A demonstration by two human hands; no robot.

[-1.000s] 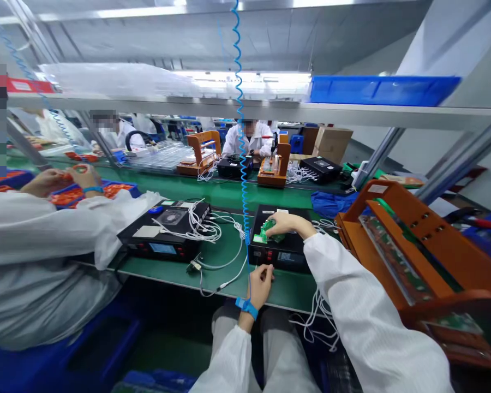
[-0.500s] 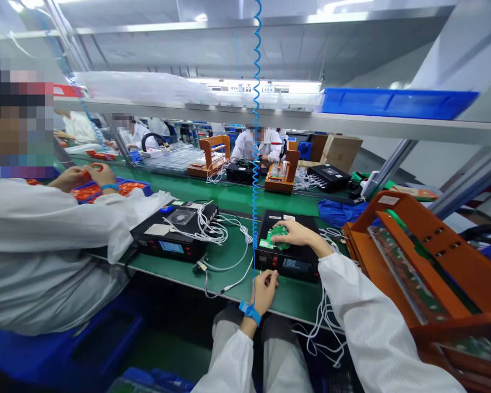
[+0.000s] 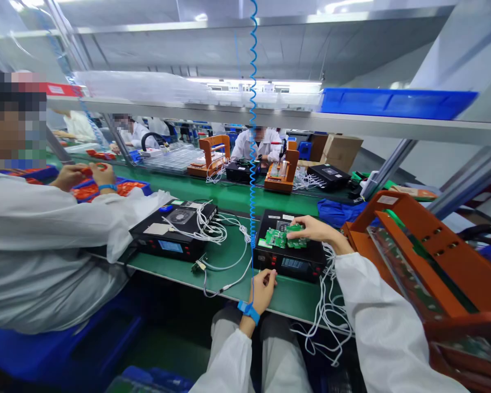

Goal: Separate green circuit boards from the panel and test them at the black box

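Note:
A black tester box [image 3: 288, 262] with a small display stands on the green bench in front of me. Two small green circuit boards lie on its top: one [image 3: 275, 238] sits free at the left, the other [image 3: 297, 240] is under the fingers of my right hand [image 3: 317, 229]. My left hand [image 3: 263, 288], with a blue wrist strap, presses its fingertips against the box's front edge near the red buttons. A blue coiled cord [image 3: 252, 136] hangs from above down to the strap.
An orange rack [image 3: 421, 256] holding green boards stands close at my right. A second black tester [image 3: 172, 232] with white cables lies to the left, beside a co-worker's white sleeve [image 3: 57, 218]. White cables [image 3: 325, 311] hang over the bench edge. An overhead shelf carries a blue bin [image 3: 396, 102].
My right hand has slid to the right across the tester's top with one board, leaving another board uncovered at the left. The left hand has stayed at the front edge.

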